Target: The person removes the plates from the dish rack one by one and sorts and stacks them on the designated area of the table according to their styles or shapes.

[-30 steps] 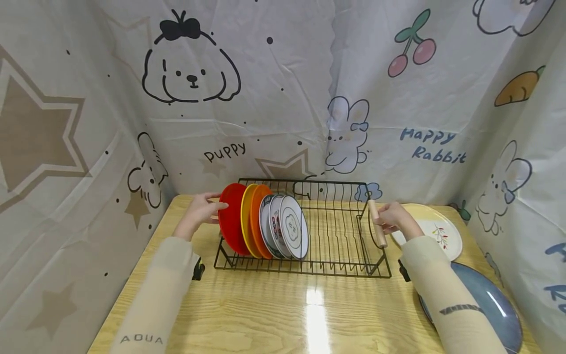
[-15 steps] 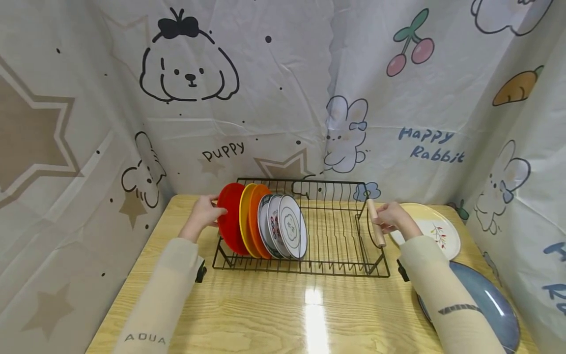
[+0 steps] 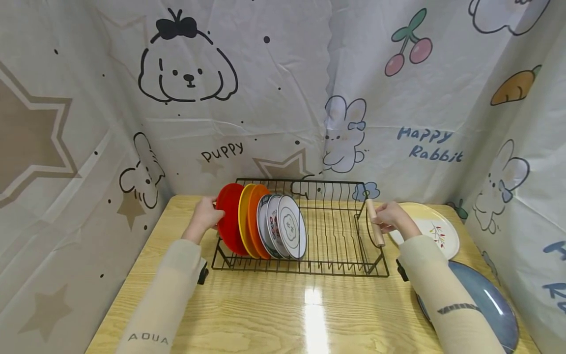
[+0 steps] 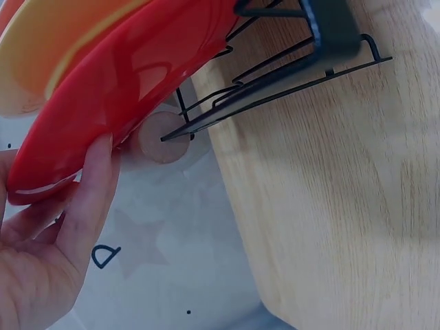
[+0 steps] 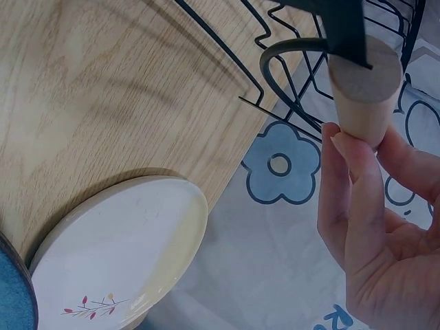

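Left hand had the outer edge of the red plate pinched, fingers on both sides of the rim. Red plate stood on edge at the left end of the black wire rack, tilted. Next to it, left to right: yellow plate, orange plate, then three white patterned plates, all upright-ish and packed close. Left wrist view also showed a round wooden end near the left fingers, partly hidden by red. Right hand gripped the wooden handle at the rack's right end, fingers closed narrow around it. Rack's right half showed bare wire slots. Beyond the right hand, the cream-and-white plate with a sprig print lay flat on the worktop; the blue plate sat nearer the person, partly under the right sleeve from the head view.
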Demonstrator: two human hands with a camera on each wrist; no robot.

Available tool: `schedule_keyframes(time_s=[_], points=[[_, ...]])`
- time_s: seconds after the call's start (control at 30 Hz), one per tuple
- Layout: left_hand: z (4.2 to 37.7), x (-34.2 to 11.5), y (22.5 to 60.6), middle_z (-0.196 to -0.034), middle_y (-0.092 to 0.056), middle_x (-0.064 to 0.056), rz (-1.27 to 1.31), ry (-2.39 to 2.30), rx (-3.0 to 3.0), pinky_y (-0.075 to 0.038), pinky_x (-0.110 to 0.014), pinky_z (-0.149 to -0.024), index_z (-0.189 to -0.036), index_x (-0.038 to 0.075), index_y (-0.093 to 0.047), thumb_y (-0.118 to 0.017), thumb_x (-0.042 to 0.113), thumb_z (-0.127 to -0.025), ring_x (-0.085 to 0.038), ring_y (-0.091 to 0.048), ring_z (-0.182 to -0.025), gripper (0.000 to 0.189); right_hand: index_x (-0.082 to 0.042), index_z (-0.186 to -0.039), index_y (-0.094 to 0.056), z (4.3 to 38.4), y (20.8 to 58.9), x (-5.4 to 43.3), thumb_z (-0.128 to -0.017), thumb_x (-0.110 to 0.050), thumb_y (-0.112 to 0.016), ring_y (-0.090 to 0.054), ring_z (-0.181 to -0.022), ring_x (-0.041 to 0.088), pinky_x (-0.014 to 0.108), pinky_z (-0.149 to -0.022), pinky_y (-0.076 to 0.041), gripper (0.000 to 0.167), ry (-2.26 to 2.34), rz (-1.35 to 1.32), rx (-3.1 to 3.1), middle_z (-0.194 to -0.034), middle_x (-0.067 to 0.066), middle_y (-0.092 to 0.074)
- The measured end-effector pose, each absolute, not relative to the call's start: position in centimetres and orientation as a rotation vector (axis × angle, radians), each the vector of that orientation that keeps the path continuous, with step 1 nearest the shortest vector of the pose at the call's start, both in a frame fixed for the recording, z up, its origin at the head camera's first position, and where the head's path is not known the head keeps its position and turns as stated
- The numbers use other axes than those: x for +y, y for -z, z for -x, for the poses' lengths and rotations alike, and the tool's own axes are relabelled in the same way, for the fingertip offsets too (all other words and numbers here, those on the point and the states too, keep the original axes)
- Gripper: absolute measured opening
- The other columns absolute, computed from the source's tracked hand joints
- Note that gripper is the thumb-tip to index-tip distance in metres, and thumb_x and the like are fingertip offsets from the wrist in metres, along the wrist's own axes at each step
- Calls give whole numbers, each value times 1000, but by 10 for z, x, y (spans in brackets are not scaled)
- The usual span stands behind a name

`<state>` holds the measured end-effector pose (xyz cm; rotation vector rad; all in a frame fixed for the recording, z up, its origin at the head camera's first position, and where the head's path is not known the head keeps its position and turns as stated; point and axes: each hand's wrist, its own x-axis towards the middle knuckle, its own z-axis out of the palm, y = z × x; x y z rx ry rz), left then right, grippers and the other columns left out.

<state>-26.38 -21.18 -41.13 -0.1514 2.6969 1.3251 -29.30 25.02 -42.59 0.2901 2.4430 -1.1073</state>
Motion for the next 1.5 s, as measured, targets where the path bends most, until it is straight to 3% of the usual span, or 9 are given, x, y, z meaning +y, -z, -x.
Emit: schedule_keyframes(time_s=[0.7,1.5], points=[[261,-210,401,-106,-56,-32,151,-1272,2741,-55,-32,-48,-131,-13,-38,-45,-2,-84,-26,-65,-66,50,15,-122,-41,292,425,250,-88,-5,-57,-59,-69,19,30,-59,-55,43,1098,-281,2463,-94,21,-56],[254,-214,350,-116,-50,-35,201,-1228,2849,-56,-39,-52,-133,-13,-35,-44,-1,-85,-42,-62,-85,51,15,-122,-41,291,424,249,-88,-6,-57,-59,-68,19,29,-59,-55,42,1083,-296,2460,-93,21,-56]])
